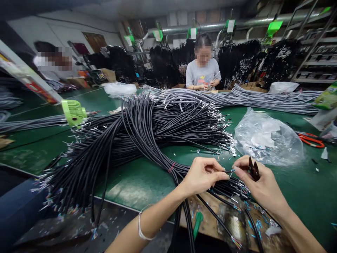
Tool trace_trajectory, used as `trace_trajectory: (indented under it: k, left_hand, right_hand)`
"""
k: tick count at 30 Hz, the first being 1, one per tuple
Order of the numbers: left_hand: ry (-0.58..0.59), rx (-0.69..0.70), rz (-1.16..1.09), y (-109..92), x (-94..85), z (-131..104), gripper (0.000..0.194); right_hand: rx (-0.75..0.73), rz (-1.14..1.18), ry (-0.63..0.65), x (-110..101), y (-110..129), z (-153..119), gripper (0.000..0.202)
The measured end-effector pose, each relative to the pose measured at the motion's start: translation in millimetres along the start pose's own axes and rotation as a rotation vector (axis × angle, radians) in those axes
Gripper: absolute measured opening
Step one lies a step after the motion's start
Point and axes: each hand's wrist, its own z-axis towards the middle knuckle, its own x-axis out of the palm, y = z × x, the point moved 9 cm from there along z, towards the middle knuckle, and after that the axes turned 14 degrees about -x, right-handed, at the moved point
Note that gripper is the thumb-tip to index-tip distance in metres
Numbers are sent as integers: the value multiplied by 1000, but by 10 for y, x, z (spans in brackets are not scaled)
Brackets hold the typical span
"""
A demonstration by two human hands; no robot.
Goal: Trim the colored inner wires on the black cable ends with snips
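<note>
A clear plastic bag [291,147] on the green table [305,193] holds white scraps and small blue bits. Both forearms reach up from the bottom edge, fingertips nearly meeting: the left hand [204,175] pinches a thin wire [230,173] between thumb and forefinger, and the right hand [260,181] grips its blue tip (a pair of cutters [254,169] sits in that palm too, dark blades up). The wire spans the small gap between the hands. One green fan [72,111] and two other people [193,72] show; the black cables [142,123] are too many to count.
</note>
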Motion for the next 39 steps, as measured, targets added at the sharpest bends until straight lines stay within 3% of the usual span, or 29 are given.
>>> trace_trajectory:
  k: [3,7,9,11,14,17,19,21,24,29,31,39]
  left_hand:
    - [3,11,37,-32,-3,-13,35]
    - [55,17,84,-49,26,-14,30]
    - [71,6,130,-27,51,5,30]
    - [70,-7,184,5,74,27,32]
    - [80,-30,189,45,104,44,37]
    - [95,-42,127,50,108,39,43]
    - [79,-30,91,29,82,35,46]
    - [56,-8,56,5,50,32,48]
    - [54,41,14,-32,40,22,47]
    - [19,102,11,-75,39,-10,38]
    - [-18,124,38,-96,27,-27,31]
    - [-64,126,29,-64,10,-21,21]
  right_hand:
    - [-44,0,-38,-8,31,8,20]
    - [47,168,18,143,-113,-20,25]
    - [29,114,19,162,-132,-10,23]
    - [-54,-83,-25,84,-96,22,16]
    - [-124,-405,-181,-232,-85,50,11]
    - [-79,-589,-417,-763,-198,28,11]
    - [-67,-660,-450,-1010,-283,47,16]
    - [-77,-675,-416,-1103,-333,83,18]
    - [-132,-619,-374,-971,-245,95,16]
    - [-210,-314,-112,-261,79,84,15]
    - [-213,-192,-60,-100,175,63,15]
    - [-204,-165,-88,-94,229,35,11]
